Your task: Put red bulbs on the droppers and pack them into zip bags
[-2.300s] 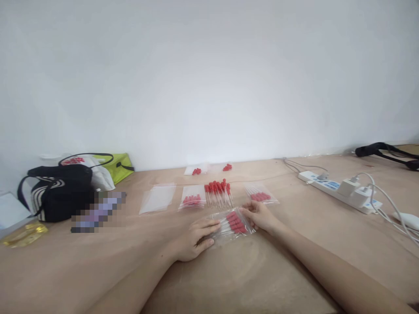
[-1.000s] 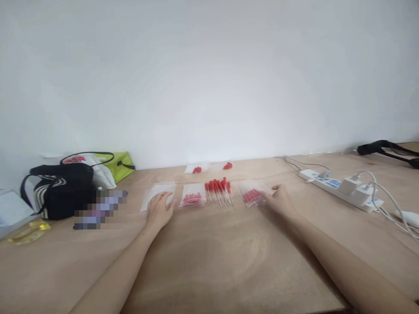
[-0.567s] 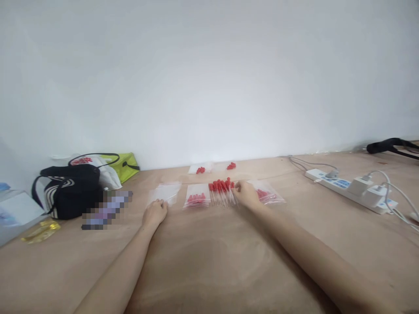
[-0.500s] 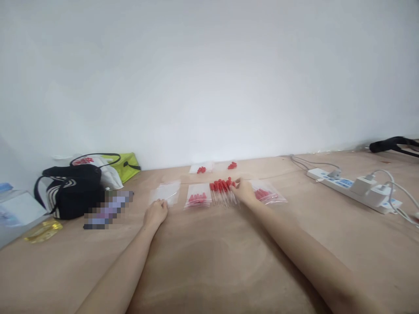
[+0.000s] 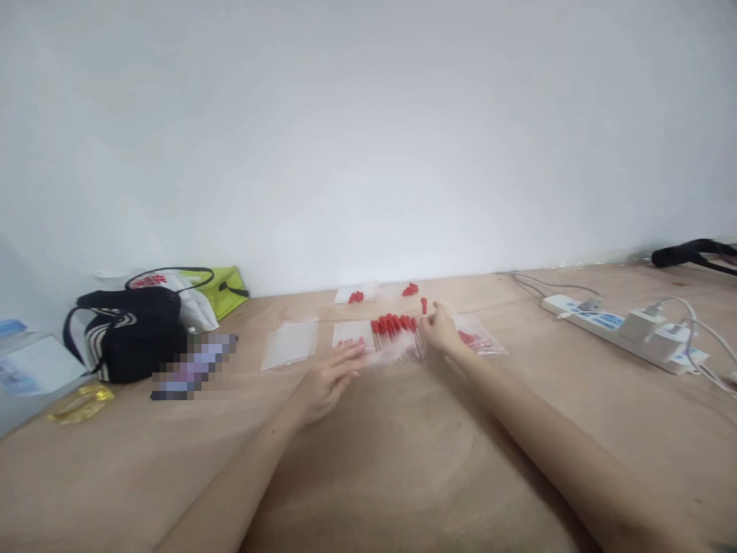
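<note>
My left hand is closed on the edge of a clear plastic bag, blurred by motion, which stretches toward my right hand. Between finger and thumb, my right hand pinches a thin item with a red top, held upright. Between the hands lies a row of thin pale sticks with red tops, partly covered by the bag. Left of the row, a filled bag with red pieces is partly behind my left fingers. Another filled bag rests right of my right hand. Flat empty bags lie farther left.
Two small groups of red pieces, one left and one right, lie near the wall. A white power strip with plugs and cables sits at right. At left are a black bag, a green bag and yellow tape.
My left hand has moved right and up from the empty bags, bringing a clear bag with it. My right hand has lifted one red-topped stick from the row and shifted slightly right.
</note>
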{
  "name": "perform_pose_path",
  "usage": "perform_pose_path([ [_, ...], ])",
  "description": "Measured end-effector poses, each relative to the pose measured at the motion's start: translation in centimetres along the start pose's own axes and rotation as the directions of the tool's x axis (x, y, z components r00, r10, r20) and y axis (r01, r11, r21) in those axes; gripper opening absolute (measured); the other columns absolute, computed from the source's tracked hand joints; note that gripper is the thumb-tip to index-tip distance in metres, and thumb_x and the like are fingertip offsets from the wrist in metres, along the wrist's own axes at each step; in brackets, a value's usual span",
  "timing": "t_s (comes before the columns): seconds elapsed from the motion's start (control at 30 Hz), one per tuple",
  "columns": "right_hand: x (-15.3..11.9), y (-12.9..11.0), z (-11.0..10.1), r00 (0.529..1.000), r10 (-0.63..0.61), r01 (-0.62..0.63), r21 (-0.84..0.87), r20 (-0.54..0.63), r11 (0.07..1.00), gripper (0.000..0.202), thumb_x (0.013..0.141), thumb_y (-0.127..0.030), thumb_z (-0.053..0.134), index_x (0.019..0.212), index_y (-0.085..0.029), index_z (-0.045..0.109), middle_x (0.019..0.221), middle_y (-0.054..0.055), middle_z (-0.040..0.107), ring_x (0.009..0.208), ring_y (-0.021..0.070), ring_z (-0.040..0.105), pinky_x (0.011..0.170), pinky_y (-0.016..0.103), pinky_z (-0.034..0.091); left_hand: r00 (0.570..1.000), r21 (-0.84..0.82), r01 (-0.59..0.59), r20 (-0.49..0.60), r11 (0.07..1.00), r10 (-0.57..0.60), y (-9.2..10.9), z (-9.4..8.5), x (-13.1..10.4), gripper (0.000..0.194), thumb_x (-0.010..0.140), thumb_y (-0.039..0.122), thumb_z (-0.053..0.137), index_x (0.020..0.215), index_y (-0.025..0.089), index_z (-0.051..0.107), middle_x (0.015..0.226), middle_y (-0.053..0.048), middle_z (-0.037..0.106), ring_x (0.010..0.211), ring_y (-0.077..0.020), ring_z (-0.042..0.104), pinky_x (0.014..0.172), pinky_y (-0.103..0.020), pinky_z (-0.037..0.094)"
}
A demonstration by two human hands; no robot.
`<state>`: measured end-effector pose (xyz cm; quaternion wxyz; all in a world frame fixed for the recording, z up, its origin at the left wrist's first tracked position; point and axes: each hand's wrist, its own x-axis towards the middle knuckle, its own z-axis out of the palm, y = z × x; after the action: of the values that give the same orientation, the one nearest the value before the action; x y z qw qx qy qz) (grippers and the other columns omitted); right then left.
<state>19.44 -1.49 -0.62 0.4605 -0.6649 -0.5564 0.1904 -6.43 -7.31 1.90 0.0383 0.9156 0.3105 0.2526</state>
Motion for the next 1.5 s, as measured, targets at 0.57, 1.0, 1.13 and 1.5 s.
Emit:
perform_pose_path([
  [0.57,-9.1,3.6,-5.5,0.995,0.089,-0.096,0.613,0.042,0.785,0.066,0.064,-0.041,0.058,0.116,-0.021,0.024,0.055,-0.009,0.046,0.043,0.0106,0.050,0.041,0.024,0.045,0.909,-0.003,0.156,0.391,0.988,-0.142,4.0,2.7,-0.6,0.054,0.079,0.052,0.043,0.128,0.031,0.032,0.138,-0.005,0.025,0.127,-0.0246,0.021,0.102,-0.048,0.017],
  [1.0,-9.8,2.8,-5.0,0.993,0.061,-0.117,0.683,0.105,0.721,0.054,0.061,-0.054,0.059,0.091,-0.024,0.027,0.060,-0.006,0.053,0.051,0.0124,0.057,0.050,0.028,0.050,0.931,0.039,0.207,0.298,0.978,-0.209,4.2,3.8,-0.8,0.056,0.076,0.056,0.045,0.125,0.031,0.038,0.136,-0.005,0.031,0.124,-0.0283,0.025,0.100,-0.049,0.021],
  [1.13,-9.9,2.3,-5.5,0.975,0.038,-0.181,0.686,0.218,0.705,0.045,0.061,-0.056,0.058,0.078,-0.022,0.032,0.068,-0.003,0.058,0.052,0.0110,0.057,0.050,0.027,0.049,0.939,0.036,0.204,0.277,0.978,-0.206,4.1,4.0,-0.8,0.056,0.075,0.056,0.047,0.125,0.031,0.039,0.135,-0.006,0.033,0.123,-0.0278,0.027,0.100,-0.048,0.022],
  [1.5,-9.0,2.9,-6.9,0.812,-0.207,-0.180,0.571,0.546,0.801,0.030,0.060,-0.033,0.067,0.072,-0.018,0.043,0.085,-0.001,0.061,0.034,0.0010,0.045,0.032,0.016,0.036,0.922,0.068,0.217,0.313,0.974,-0.227,4.4,3.8,-0.7,0.058,0.076,0.058,0.042,0.126,0.029,0.038,0.136,-0.008,0.030,0.124,-0.0289,0.025,0.100,-0.050,0.019],
])
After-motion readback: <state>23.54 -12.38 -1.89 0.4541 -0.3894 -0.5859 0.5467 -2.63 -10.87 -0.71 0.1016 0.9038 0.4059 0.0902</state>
